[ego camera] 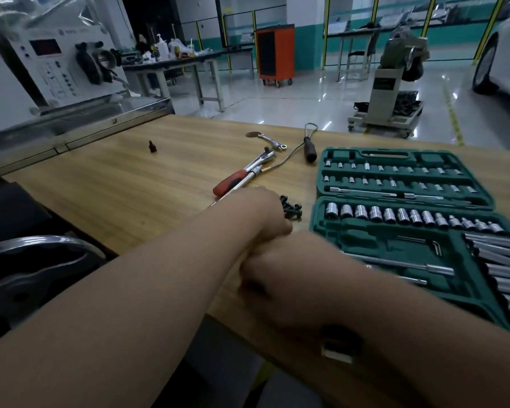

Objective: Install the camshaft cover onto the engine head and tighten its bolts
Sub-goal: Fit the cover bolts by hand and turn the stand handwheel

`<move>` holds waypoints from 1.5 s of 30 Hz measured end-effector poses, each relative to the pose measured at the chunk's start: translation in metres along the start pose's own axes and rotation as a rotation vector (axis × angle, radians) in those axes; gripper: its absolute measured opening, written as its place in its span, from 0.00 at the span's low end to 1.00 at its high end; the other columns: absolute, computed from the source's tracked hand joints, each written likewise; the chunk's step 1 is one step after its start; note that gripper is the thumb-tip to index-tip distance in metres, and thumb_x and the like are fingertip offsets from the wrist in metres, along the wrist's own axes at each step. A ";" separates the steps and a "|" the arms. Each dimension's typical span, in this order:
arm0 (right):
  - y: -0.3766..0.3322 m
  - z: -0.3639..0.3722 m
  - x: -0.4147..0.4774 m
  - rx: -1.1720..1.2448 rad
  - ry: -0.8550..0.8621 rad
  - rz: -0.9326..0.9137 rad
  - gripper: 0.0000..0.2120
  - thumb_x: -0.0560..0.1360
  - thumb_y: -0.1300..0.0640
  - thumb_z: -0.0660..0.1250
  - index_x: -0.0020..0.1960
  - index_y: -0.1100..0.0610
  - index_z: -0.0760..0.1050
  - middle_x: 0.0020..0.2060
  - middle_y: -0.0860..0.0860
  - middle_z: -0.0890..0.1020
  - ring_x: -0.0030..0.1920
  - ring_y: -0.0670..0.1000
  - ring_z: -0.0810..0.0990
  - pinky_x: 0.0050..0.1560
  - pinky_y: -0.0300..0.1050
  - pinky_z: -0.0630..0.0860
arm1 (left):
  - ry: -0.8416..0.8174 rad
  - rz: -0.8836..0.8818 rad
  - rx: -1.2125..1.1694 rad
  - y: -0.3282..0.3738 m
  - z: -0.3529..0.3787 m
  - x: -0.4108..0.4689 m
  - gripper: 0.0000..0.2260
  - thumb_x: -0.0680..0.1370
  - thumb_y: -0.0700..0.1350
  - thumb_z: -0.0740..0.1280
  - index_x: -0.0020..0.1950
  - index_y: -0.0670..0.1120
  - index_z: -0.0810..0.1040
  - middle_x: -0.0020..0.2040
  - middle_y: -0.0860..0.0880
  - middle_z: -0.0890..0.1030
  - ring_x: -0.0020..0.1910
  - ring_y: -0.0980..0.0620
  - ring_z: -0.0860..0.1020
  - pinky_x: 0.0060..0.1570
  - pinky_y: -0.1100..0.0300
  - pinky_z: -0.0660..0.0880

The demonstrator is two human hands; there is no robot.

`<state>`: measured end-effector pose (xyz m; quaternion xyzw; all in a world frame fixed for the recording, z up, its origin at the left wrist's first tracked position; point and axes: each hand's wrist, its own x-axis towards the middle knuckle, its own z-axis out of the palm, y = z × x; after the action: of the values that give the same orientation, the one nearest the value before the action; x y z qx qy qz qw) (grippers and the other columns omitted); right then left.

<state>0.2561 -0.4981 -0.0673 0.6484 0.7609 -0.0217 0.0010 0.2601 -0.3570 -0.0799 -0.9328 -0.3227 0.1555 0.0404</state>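
- Left hand (265,212) is out over the wood bench (115,178), just left of the green socket case (362,240). Back of hand faces cam, fingers curled under, can't tell if they're pinching anything.
- Right hand (261,273) is blurred, tucked under the left forearm near the case's left edge. Fingers hidden, can't tell.
- Black bolts (292,208) sit in a small pile btwn left hand and case.
- Red-handled ratchet (240,174) lies left of the case lid, beyond the left hand.
- Black-handled tool (309,148) lies near the lid's far-left corner.

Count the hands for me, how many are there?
2. The left hand is beside the black bolts; the right hand, blurred, is just nearer, by the left wrist.
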 end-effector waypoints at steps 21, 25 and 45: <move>0.069 0.024 0.007 0.809 0.711 0.686 0.14 0.73 0.56 0.63 0.37 0.66 0.79 0.32 0.61 0.81 0.28 0.50 0.71 0.32 0.44 0.69 | 0.211 -0.028 -0.377 0.017 0.010 -0.011 0.13 0.77 0.46 0.63 0.61 0.44 0.73 0.56 0.44 0.78 0.53 0.44 0.76 0.45 0.55 0.71; 0.065 0.025 0.008 0.736 0.673 0.632 0.14 0.76 0.54 0.63 0.40 0.64 0.79 0.37 0.62 0.82 0.30 0.53 0.72 0.34 0.47 0.74 | 0.437 -0.207 -0.995 -0.009 0.026 -0.021 0.02 0.76 0.45 0.64 0.47 0.48 0.75 0.40 0.49 0.77 0.37 0.50 0.73 0.35 0.61 0.69; -0.345 -0.063 0.011 1.037 -0.003 -0.534 0.09 0.77 0.69 0.60 0.53 0.64 0.77 0.33 0.55 0.79 0.29 0.49 0.77 0.29 0.39 0.74 | 1.585 -0.778 -1.990 -0.184 0.069 -0.459 0.07 0.78 0.41 0.57 0.41 0.42 0.67 0.28 0.44 0.66 0.20 0.51 0.61 0.20 0.66 0.57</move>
<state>-0.0849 -0.5394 0.0058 0.3497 0.7880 -0.3919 -0.3212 -0.2113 -0.4952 0.0082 -0.2500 -0.4313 -0.7487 -0.4369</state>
